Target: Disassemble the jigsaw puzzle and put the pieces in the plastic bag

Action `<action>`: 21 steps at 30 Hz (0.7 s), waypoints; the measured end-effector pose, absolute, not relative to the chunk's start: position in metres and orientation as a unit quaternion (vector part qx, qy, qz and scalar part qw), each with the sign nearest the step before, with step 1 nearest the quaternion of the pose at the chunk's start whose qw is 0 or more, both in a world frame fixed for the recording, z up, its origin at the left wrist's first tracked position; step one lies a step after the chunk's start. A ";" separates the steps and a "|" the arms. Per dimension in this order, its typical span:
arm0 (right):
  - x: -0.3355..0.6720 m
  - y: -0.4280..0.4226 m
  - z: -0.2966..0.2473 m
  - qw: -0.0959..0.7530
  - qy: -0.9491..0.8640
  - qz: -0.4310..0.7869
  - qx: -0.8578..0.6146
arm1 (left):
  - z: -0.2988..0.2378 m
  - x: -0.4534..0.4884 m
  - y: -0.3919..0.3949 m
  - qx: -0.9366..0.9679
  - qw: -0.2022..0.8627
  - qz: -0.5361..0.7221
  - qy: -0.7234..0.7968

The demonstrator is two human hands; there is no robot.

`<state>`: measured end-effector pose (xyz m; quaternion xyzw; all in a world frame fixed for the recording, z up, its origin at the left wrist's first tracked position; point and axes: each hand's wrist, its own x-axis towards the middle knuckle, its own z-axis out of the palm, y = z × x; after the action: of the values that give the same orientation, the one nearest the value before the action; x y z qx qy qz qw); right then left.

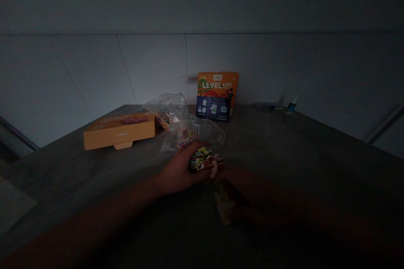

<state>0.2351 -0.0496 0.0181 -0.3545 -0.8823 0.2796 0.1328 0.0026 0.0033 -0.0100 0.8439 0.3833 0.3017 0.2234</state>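
The scene is very dim. My left hand [181, 170] is curled around a stack of colourful puzzle pieces [205, 160] on the dark table [299, 159]. My right hand [244, 189] lies just right of the stack, in deep shadow, its fingers near the pieces and over a pale puzzle piece [224, 208] on the table. Whether the right hand grips anything is hidden by the dark.
Two clear plastic bags [192, 132] with more pieces lie behind the hands. An orange box lid [121, 130] sits at the left, an upright orange "LEVEL UP!" box [217, 94] leans at the tiled wall, and a small bottle [292, 105] stands at the back right.
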 end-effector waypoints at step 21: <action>0.232 -0.015 -0.027 0.271 -0.858 0.203 -0.387 | -0.005 0.004 -0.006 0.869 0.286 0.281 0.292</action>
<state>0.2315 -0.0155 -0.0275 -0.3875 -0.8576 0.2029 0.2707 0.0040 -0.0062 -0.0052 0.8685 0.2915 0.2805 0.2863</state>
